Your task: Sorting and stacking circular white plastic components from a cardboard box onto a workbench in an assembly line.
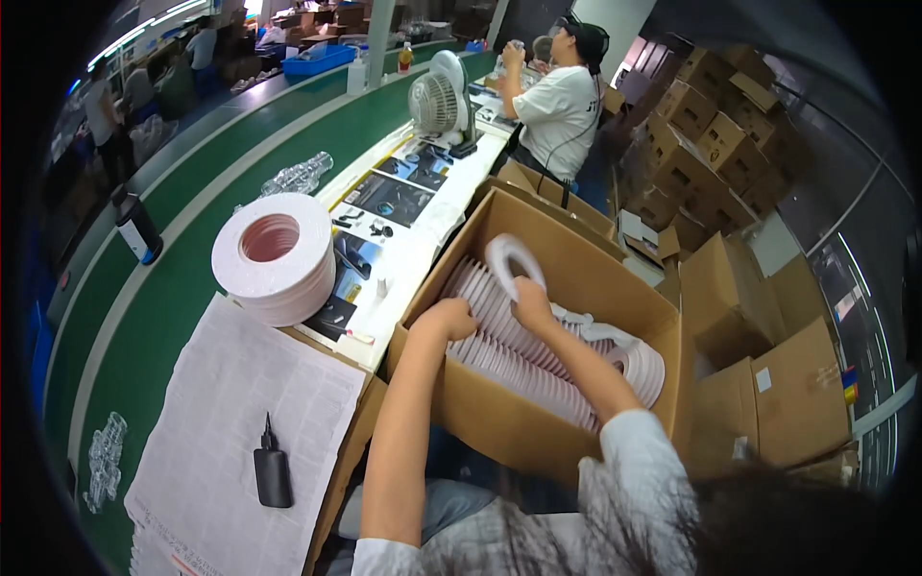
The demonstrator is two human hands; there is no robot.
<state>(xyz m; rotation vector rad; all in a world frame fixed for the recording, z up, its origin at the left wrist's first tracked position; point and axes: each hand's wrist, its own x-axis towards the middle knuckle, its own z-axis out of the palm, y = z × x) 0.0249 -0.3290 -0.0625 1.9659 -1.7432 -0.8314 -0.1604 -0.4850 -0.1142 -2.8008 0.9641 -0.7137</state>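
Both hands are reaching into the open cardboard box (576, 278): the right hand (531, 300) is gripping a white tape roll (511, 257) by its rim, lifting it above the packed row, while the left hand (451, 317) is resting closed on the neighbouring rolls (499, 336). The roll is looking light and stiff, best held by its outer edge

White bench (408, 264): tape-roll stack (276, 255), fan (440, 101), dark sheets (389, 197).

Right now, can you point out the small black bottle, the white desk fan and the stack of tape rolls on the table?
black bottle (273, 474), head view, on its body.
white desk fan (435, 104), head view, on its grille.
stack of tape rolls (276, 257), head view, on the top roll's white face.
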